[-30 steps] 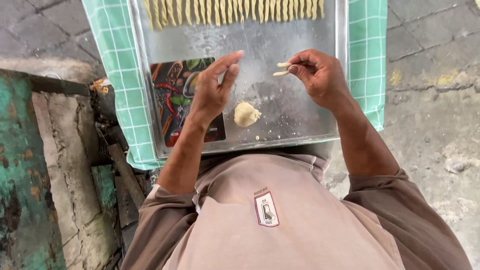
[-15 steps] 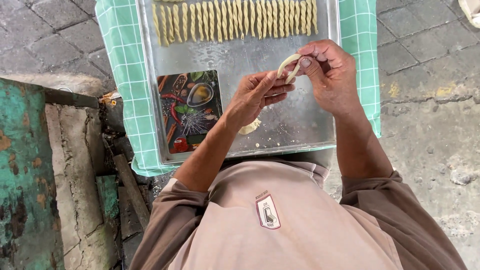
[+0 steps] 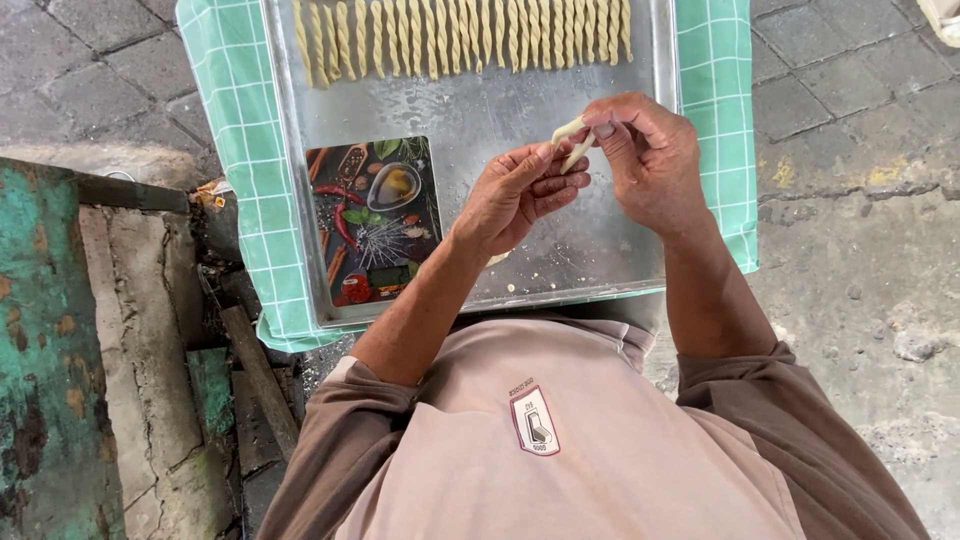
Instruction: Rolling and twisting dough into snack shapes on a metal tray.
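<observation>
1. Pale dough strip (image 3: 572, 143), loose-ended a second ago, is now folded double, pinched between both hands above the tray (image 3: 520, 110).
2. Left hand (image 3: 515, 195) fingers grip its lower end; right hand (image 3: 645, 160) fingers clamp the top.
3. Twisted sticks (image 3: 460, 35) lie at 12 o'clock; a printed board (image 3: 375, 220) at 9.

Grey paving stones (image 3: 850, 60), daylight

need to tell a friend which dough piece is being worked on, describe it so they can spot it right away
Start at the metal tray on the green checked cloth. Above its near right part, the left hand and right hand meet, pinching a pale dough strand between their fingertips. Unlike the twisted sticks lined up along the tray's far edge, it is held in the air, alone.
</observation>
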